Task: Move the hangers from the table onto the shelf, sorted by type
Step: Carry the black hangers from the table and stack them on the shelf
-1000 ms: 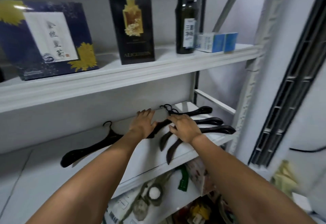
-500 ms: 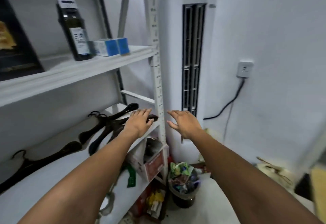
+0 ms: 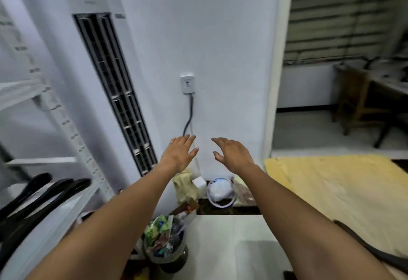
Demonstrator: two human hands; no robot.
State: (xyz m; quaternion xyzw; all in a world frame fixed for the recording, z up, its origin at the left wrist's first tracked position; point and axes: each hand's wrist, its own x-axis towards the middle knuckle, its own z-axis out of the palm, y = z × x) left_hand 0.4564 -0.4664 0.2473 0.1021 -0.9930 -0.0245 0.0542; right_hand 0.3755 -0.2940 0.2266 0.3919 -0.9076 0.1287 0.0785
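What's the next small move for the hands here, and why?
Probably turn right and reach the right hand toward what looks like a dark hanger on the yellow-covered table. It and the left hand are open and empty in mid-air, while black hangers lie on the shelf.

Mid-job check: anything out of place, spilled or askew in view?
Nothing spilled or broken. The bin is heaped above its rim, and bags clutter the floor by the wall. One dark hanger lies at the table's near edge; the left hand and right hand are empty.
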